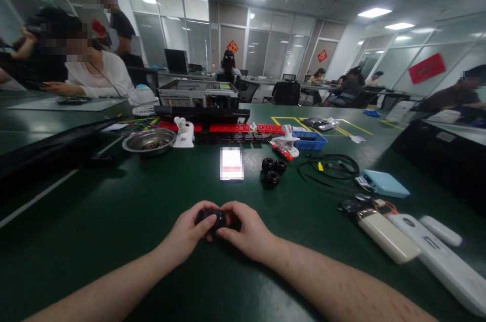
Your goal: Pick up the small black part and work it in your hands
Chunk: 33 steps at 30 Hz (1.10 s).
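Both of my hands meet low in the middle of the view, just above the green table (144,215). My left hand (192,228) is closed on a small black round part (217,215), its thumb lying across the front. From the other side my right hand (245,228) curls its fingers against the same part, thumb low. The fingers hide much of it. Several black ring-shaped parts (272,178) sit together beyond my right hand. A bright, blurred-out screen (231,164) lies straight ahead of my hands.
Ahead are a metal bowl (149,142), white stands (184,133), a red screwdriver (282,152), a blue tray (309,139) and an open computer case (198,93). Black cables (330,166), a light-blue box (385,183) and a cream power bank (388,235) lie right. People sit around.
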{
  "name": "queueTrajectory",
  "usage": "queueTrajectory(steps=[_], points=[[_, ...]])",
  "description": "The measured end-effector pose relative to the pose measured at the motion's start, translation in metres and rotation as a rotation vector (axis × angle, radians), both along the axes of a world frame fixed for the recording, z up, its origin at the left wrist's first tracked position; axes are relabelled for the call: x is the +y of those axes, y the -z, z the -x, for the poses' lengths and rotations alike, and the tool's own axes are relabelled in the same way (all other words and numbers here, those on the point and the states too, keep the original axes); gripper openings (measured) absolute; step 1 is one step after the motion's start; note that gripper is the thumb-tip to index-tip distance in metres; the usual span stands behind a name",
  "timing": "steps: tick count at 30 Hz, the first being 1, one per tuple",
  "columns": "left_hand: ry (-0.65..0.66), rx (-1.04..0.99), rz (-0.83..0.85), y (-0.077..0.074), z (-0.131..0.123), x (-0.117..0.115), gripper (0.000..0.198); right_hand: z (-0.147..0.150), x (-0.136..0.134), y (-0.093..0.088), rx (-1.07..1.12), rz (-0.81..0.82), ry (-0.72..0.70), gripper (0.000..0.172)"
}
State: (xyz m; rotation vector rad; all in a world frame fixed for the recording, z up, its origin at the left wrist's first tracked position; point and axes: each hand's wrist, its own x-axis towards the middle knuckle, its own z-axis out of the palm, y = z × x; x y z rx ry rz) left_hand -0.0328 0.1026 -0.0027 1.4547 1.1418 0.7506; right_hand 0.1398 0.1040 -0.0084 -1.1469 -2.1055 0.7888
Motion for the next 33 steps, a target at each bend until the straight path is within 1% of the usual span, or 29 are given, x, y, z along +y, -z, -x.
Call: queueTrajectory(steps=[2, 6, 9, 14, 17, 21, 25, 28, 33], points=[[-0.009, 0.000, -0.015, 0.0009, -0.0001, 0.0004, 0.026, 0.0000, 0.0004, -0.0003, -0.004, -0.006, -0.002, 0.029], [-0.028, 0.008, -0.031, 0.0035, -0.0006, 0.0006, 0.026, -0.0006, 0.0036, 0.0017, -0.043, -0.028, -0.005, 0.021], [-0.041, 0.025, -0.028, 0.0048, -0.0007, 0.0012, 0.026, -0.0007, 0.0058, 0.0038, -0.060, -0.048, -0.015, 0.021], [-0.018, 0.001, 0.002, 0.0009, -0.0008, 0.0012, 0.027, -0.0002, 0.0054, 0.0037, -0.034, -0.015, 0.000, 0.015], [-0.032, 0.000, 0.003, -0.0008, -0.0015, 0.0005, 0.027, -0.0001, 0.0034, 0.0022, -0.023, -0.018, 0.005, 0.020], [-0.048, 0.003, -0.037, 0.0018, -0.0019, 0.0002, 0.026, -0.0005, 0.0012, 0.0003, -0.035, -0.028, -0.005, 0.027], [-0.049, 0.031, -0.050, 0.0044, -0.0012, -0.0003, 0.026, -0.0014, 0.0028, 0.0002, -0.070, -0.049, -0.025, 0.020], [-0.046, 0.053, -0.056, 0.0046, -0.0006, -0.0003, 0.026, -0.0014, 0.0056, 0.0014, -0.061, -0.065, -0.039, 0.022], [-0.011, 0.016, -0.038, 0.0045, -0.0003, 0.0016, 0.026, -0.0010, 0.0074, 0.0025, -0.020, -0.032, -0.013, 0.014]])
